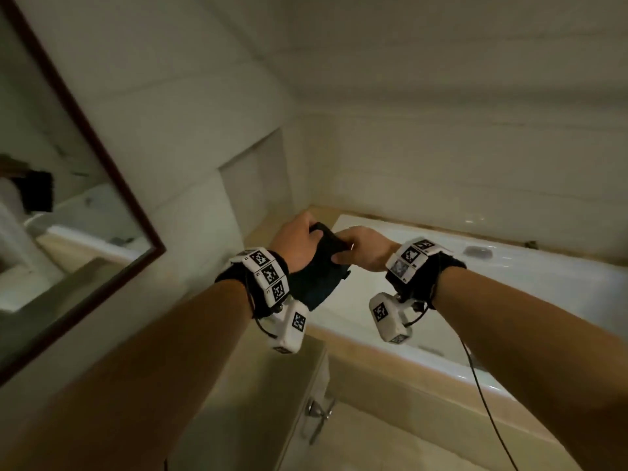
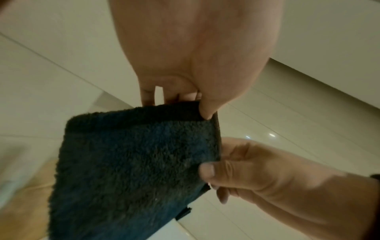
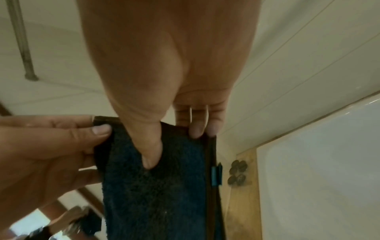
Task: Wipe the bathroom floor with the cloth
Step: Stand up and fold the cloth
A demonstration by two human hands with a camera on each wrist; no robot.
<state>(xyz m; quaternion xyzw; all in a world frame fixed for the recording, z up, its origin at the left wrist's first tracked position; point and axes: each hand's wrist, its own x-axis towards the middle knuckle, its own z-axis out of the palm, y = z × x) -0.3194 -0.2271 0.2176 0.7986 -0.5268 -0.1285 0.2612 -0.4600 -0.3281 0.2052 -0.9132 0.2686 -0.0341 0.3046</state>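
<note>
A dark blue terry cloth (image 1: 317, 277) hangs folded in the air above the near corner of the bathtub. My left hand (image 1: 300, 244) pinches its top left corner between thumb and fingers. My right hand (image 1: 360, 248) pinches the top right part, thumb in front. In the left wrist view the cloth (image 2: 135, 170) fills the lower middle, with my left hand (image 2: 197, 107) at its top edge and my right hand (image 2: 218, 173) at its right edge. In the right wrist view the cloth (image 3: 156, 186) hangs under my right hand (image 3: 172, 146), and my left hand (image 3: 96, 131) holds its left corner.
A white bathtub (image 1: 509, 283) with a beige tiled surround runs along the right wall. A mirror with a dark wooden frame (image 1: 112, 158) hangs at left above a beige counter (image 1: 265, 385). A metal handle (image 1: 317, 413) sits on the cabinet front. A black cable (image 1: 489, 409) trails from my right wrist.
</note>
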